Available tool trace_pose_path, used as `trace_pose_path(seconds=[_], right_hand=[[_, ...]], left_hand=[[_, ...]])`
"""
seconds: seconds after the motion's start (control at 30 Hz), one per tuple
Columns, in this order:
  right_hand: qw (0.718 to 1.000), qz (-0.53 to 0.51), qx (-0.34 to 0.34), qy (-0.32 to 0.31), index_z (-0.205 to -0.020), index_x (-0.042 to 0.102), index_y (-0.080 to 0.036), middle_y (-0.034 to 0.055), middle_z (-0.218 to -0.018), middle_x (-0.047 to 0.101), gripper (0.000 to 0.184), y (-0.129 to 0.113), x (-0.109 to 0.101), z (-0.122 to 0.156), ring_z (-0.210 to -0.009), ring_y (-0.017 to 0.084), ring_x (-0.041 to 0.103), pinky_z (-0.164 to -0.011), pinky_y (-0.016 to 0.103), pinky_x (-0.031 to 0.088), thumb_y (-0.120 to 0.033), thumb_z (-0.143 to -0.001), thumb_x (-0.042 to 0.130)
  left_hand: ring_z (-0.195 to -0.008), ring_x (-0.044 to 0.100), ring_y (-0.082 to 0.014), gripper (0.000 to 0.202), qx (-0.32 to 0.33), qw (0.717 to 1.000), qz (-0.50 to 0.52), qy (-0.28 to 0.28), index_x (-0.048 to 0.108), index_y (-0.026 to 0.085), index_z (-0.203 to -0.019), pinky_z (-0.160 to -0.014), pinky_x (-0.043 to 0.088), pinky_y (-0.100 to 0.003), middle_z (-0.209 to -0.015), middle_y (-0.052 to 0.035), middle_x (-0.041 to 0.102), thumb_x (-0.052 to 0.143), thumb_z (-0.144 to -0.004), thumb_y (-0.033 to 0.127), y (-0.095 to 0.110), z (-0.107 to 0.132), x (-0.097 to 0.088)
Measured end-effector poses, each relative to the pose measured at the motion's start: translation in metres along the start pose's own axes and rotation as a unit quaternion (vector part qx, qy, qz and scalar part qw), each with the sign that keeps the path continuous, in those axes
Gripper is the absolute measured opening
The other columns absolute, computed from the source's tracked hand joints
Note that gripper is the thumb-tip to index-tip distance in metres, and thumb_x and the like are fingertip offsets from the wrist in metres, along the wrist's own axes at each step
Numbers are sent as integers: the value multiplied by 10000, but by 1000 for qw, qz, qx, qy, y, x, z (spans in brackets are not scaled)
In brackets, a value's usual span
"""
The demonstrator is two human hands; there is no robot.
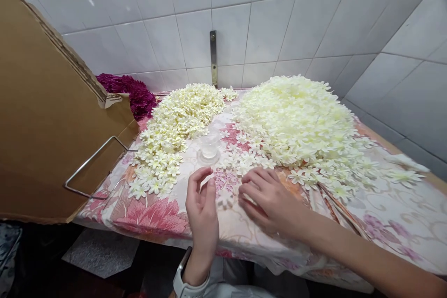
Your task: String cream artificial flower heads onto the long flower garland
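My left hand (pixel 201 209) hovers near the table's front edge, its fingers loosely curled and thumb close to the forefinger; a smeared pale flower (pixel 223 198) lies just right of it. My right hand (pixel 268 198) rests palm down on the flowered cloth (pixel 153 216), fingers bent, fingertips by that same flower. A big heap of cream fabric flowers (pixel 296 121) lies beyond my right hand. A smaller heap of cream flowers (pixel 174 125) spreads to the left. A small clear cup (pixel 209 146) stands between the heaps.
A large cardboard sheet (pixel 45 125) leans over the table's left side, with a bent wire frame (pixel 94 167) against it. Dark purple flowers (pixel 131 91) lie at the back left. White tiled walls (pixel 279 23) close off the back and right.
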State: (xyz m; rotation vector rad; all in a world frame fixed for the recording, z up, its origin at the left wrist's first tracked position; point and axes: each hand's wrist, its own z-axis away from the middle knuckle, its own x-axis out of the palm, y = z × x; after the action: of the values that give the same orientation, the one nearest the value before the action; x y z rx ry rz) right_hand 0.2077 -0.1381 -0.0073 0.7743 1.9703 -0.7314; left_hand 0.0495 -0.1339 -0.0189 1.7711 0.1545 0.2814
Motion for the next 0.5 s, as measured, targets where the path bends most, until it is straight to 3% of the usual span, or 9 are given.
trace_pose_path(seconds=[0.17, 0.33, 0.43, 0.5], right_hand=[[983, 181, 12, 1, -733, 581, -155, 102, -737, 597, 270, 25, -10, -10, -751, 217, 468, -701, 348, 330, -20, -843, 375], [997, 52, -39, -37, -912, 598, -156, 113, -911, 615, 190, 5, -10, -31, -868, 232, 505, -752, 365, 381, -299, -883, 477], [994, 30, -95, -53, -1038, 573, -141, 150, -1090, 582, 243, -12, 11, -37, -1014, 261, 482, -811, 384, 386, -285, -863, 487], [993, 53, -99, -47, -1008, 579, -140, 148, -1129, 576, 213, -14, 25, -41, -1066, 261, 462, -845, 383, 376, -250, -869, 462]], left_hand=[[-1005, 559, -189, 157, 110, 985, -136, -13, 586, 194, -973, -843, 463, -300, -1010, -77, 606, 488, -853, 219, 2, -1, -16], [-904, 588, -203, 162, 225, 929, -291, -35, 595, 192, -908, -814, 459, -338, -907, -74, 641, 445, -854, 168, 0, -7, -28], [-897, 594, -206, 165, 218, 929, -299, -24, 589, 189, -925, -799, 465, -336, -906, -81, 644, 436, -863, 177, -3, -8, -30], [-898, 598, -207, 159, 209, 931, -299, -27, 588, 192, -924, -792, 470, -334, -912, -82, 645, 442, -861, 183, -5, -7, -31]])
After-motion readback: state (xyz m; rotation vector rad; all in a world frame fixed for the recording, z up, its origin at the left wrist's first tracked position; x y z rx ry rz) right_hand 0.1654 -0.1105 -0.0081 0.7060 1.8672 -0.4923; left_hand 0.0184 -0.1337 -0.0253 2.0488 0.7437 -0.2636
